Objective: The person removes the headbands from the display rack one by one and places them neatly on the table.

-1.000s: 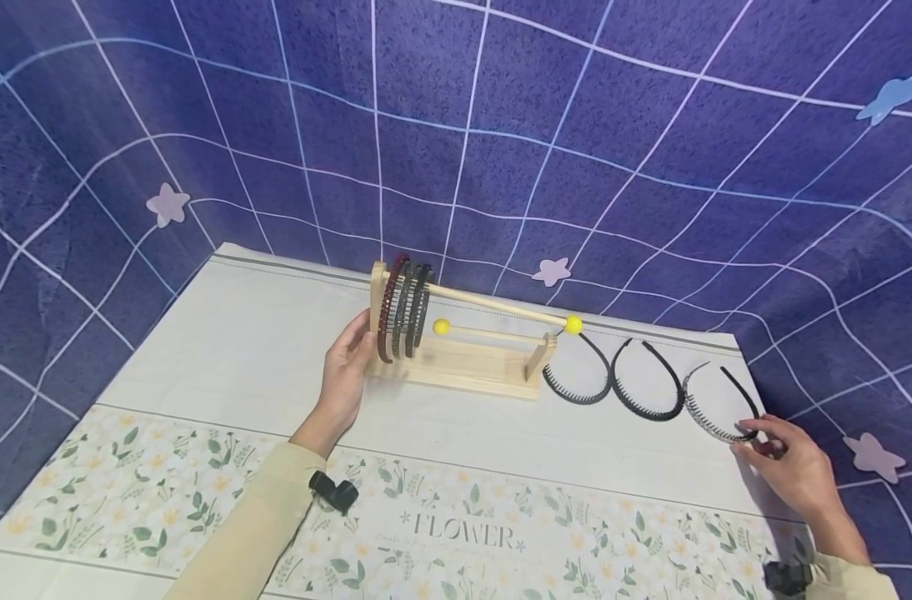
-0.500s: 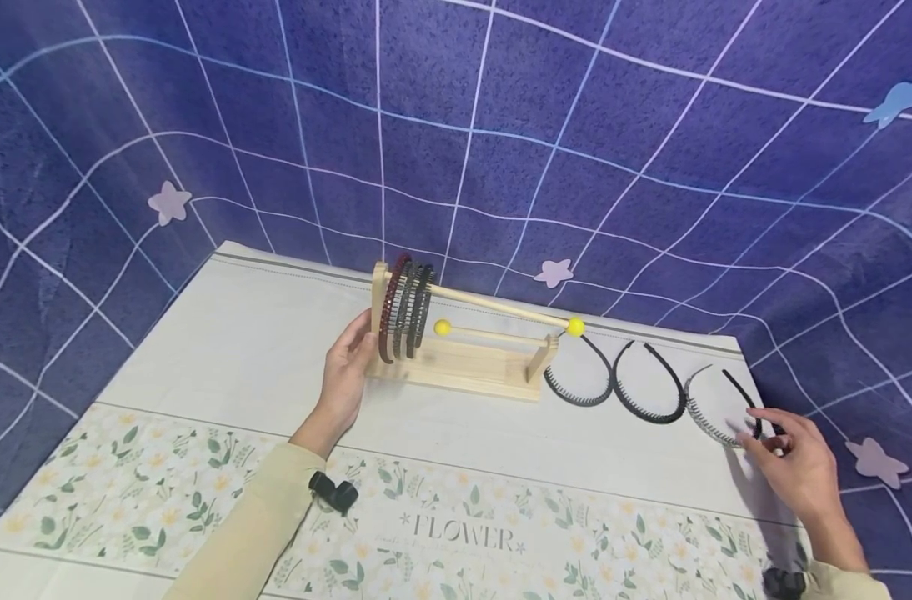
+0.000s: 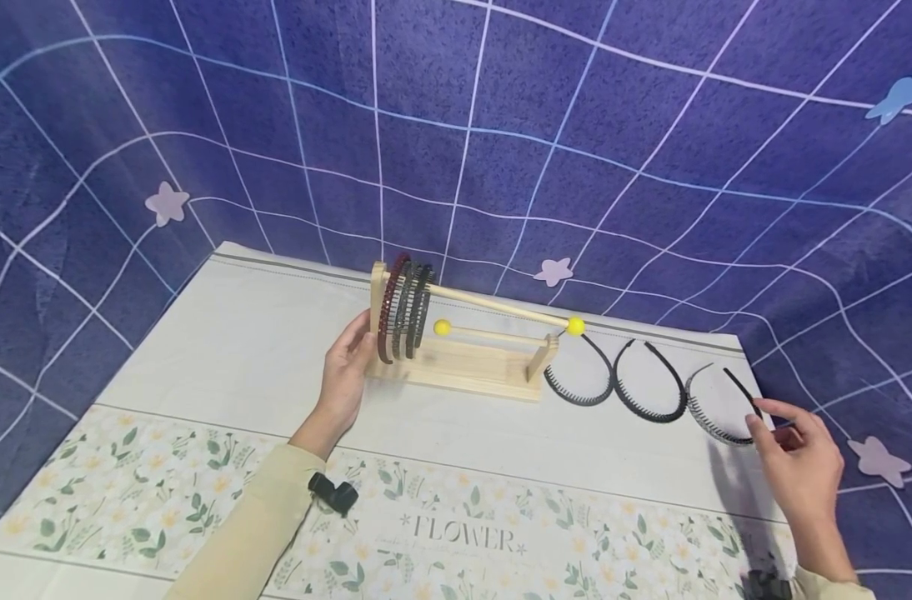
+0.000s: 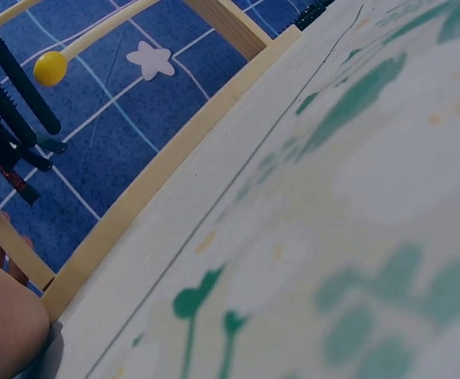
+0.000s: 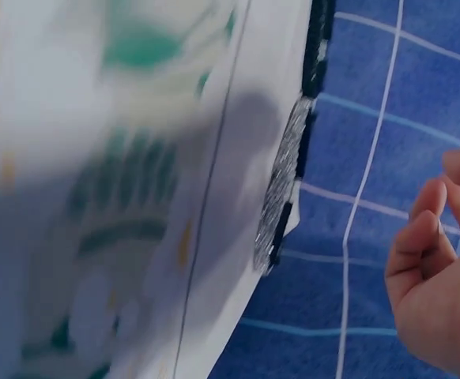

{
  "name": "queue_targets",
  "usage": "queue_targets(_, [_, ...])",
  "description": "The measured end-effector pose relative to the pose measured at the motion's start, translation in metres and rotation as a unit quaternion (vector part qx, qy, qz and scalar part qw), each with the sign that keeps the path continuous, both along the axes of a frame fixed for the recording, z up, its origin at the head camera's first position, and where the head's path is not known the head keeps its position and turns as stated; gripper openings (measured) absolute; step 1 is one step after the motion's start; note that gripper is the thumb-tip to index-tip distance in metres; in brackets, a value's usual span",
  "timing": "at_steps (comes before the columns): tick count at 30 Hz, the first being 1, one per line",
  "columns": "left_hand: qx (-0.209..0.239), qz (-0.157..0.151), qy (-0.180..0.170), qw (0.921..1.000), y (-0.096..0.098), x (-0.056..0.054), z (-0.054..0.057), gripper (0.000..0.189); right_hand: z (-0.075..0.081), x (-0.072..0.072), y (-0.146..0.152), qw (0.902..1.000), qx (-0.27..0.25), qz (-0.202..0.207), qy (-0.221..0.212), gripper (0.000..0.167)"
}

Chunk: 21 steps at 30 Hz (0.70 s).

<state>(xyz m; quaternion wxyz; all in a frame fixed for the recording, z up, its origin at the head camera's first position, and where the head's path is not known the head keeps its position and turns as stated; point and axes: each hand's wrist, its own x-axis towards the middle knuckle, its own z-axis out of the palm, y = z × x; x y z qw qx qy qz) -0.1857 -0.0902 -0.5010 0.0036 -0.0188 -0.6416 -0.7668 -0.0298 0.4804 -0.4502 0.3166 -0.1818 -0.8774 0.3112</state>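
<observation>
On the left, my left hand (image 3: pixel 345 371) grips the left upright of a wooden headband stand (image 3: pixel 463 367), its fingers going behind the post. Several toothed headbands (image 3: pixel 405 310), one dark red and the others dark, hang on the stand's upper rod beside that upright. My right hand (image 3: pixel 801 458) is raised over the table's right end with its fingers loosely bent and nothing in them. Near it lies a headband with a silver-glitter side (image 3: pixel 714 425); the right wrist view shows this glitter headband (image 5: pixel 281 189) apart from the hand (image 5: pixel 435 268).
Two black headbands (image 3: pixel 579 398) (image 3: pixel 649 412) lie between the stand and the glitter one. Yellow balls (image 3: pixel 575 326) (image 3: pixel 442 327) cap both rods. A floral printed cloth (image 3: pixel 463 467) covers the table, and a blue gridded curtain (image 3: pixel 426 125) hangs behind.
My right hand has come away from the right-hand headband, rising slightly. The left hand and the stand look unmoved.
</observation>
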Motion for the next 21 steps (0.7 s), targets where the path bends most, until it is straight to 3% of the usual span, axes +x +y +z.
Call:
queue_targets(8, [0.000, -0.001, 0.001, 1.0000, 0.000, 0.000, 0.000, 0.055, 0.007, -0.003, -0.030, 0.9967, -0.067, 0.003, 0.046, 0.027])
queue_targets(21, [-0.001, -0.001, 0.008, 1.0000, 0.000, 0.000, 0.000, 0.054, 0.011, -0.015, -0.082, 0.9805, -0.145, 0.049, 0.123, 0.020])
